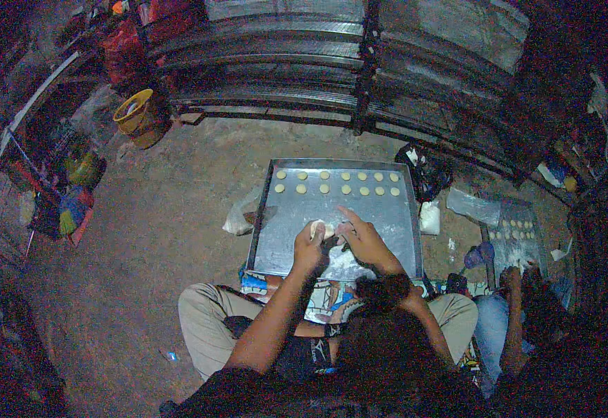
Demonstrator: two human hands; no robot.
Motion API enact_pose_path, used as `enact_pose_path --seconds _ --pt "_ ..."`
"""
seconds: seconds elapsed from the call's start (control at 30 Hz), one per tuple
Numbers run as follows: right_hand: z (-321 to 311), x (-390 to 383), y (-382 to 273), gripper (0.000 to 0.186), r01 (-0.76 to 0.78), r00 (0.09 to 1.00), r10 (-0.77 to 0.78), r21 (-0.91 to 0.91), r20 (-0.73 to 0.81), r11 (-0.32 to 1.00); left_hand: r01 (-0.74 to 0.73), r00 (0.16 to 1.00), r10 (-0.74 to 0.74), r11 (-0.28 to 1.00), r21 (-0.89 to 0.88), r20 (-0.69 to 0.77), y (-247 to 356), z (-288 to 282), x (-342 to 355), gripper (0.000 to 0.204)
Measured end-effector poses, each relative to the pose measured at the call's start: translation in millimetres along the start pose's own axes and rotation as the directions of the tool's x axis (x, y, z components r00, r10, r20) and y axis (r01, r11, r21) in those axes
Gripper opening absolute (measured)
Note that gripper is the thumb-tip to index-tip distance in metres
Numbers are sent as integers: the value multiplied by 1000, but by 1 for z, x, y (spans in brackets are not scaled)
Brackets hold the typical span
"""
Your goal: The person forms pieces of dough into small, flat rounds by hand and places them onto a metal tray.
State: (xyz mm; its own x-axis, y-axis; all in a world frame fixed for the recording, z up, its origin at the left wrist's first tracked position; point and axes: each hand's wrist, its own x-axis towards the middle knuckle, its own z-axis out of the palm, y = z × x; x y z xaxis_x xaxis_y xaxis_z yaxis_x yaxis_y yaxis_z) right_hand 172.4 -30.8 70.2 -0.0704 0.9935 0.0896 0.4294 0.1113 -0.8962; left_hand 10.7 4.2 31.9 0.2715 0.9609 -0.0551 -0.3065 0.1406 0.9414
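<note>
A large metal baking tray (263, 237) lies in front of me, over a patterned cloth (255, 284). Small round pale-yellow dough pieces (325, 175) sit in two rows along its far side. My left hand (309, 249) is closed around a pale lump of dough (322, 229) above the near half of the tray. Close to the lump's right side is my right hand (370, 247). Its index finger stretches out and its thumb sits apart near the dough; the remaining fingers are partly hidden. White flour (346, 261) dusts the tray under my hands.
On my right, another person's hand (511, 277) is at a second tray (506, 209) with dough rounds. White plastic bags (238, 217) and a black bag (422, 171) flank my tray. A yellow bucket (140, 122) stands at far left, before dark metal bars (269, 59).
</note>
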Motion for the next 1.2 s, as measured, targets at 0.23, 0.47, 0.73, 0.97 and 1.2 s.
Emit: enact_pose_path --seconds 0.23,0.47,0.73,0.97,1.2 --pt "31 7 37 58 -486 870 385 664 307 569 109 993 -101 981 -160 62 -25 -3 6 33" --pt "40 8 69 57 -384 919 376 489 119 783 -176 970 113 939 297 216 -53 -8 12 47" --pt "51 6 78 49 -281 935 320 232 -152 931 -214 960 162 951 224 230 -22 8 -10 44" --pt "66 14 88 35 -219 975 218 268 35 938 -118 986 140 971 206 -94 -16 0 5 30" --pt "60 7 47 42 -278 949 293 742 115 610 61 996 -25 872 -486 82 -23 -8 11 30"
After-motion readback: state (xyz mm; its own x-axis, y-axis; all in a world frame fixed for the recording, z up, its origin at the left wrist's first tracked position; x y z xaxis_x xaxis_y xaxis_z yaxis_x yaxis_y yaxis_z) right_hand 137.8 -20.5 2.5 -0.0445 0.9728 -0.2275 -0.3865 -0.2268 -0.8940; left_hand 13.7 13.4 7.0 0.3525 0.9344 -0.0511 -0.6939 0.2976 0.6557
